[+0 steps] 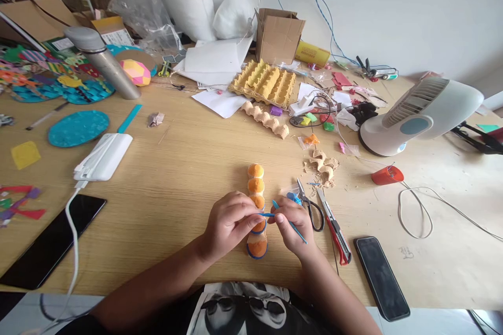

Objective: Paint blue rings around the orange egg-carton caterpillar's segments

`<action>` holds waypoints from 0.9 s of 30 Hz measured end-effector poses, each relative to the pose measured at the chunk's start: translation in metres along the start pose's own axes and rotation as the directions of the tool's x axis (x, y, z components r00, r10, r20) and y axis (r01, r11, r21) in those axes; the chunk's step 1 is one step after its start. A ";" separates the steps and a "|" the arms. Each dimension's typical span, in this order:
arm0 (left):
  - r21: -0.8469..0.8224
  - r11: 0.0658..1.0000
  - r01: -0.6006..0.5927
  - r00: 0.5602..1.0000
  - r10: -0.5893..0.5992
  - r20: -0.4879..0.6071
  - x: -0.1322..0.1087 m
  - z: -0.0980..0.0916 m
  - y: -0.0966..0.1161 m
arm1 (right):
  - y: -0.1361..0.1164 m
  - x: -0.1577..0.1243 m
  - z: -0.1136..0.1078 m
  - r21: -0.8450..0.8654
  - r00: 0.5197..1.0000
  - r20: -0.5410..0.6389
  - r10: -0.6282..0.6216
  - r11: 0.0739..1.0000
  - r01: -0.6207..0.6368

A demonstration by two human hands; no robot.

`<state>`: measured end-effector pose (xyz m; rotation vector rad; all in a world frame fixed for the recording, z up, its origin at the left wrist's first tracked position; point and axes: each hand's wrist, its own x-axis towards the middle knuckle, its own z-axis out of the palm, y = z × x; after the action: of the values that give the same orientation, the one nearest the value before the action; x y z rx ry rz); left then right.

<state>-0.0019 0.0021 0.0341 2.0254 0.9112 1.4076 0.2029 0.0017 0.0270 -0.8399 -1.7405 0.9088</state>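
A thin blue strand [267, 214], which looks like modelling clay, stretches between my hands. My left hand [231, 220] pinches one end of it. In my right hand [294, 227] is a slim blue stick-shaped modelling tool [299, 233], and its thumb and finger also meet the strand's other end. Beneath both hands lies an egg-carton strip [257, 248] with a row of orange bumps; blue edging rings the nearer bumps, and my fingers partly cover the middle. A blue clay lump [294, 198] in clear plastic sits just beyond my right hand.
Scissors [310, 207], a red box cutter [336, 230] and a phone [381, 277] lie to the right. Torn carton scraps [324, 165] and a yellow egg tray [265, 84] are farther back. A white fan [416, 115] stands right; a power bank [104, 157] and dark tablet [55, 241] lie left.
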 end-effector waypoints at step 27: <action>0.109 0.992 -0.059 0.998 0.055 0.040 -0.001 0.003 0.001 | -0.004 0.003 0.000 -0.057 0.999 0.032 0.023 0.998 -0.021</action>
<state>0.0005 0.0012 0.0332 2.1674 0.9403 1.3733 0.2011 0.0023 0.0318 -0.8878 -1.7956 0.8956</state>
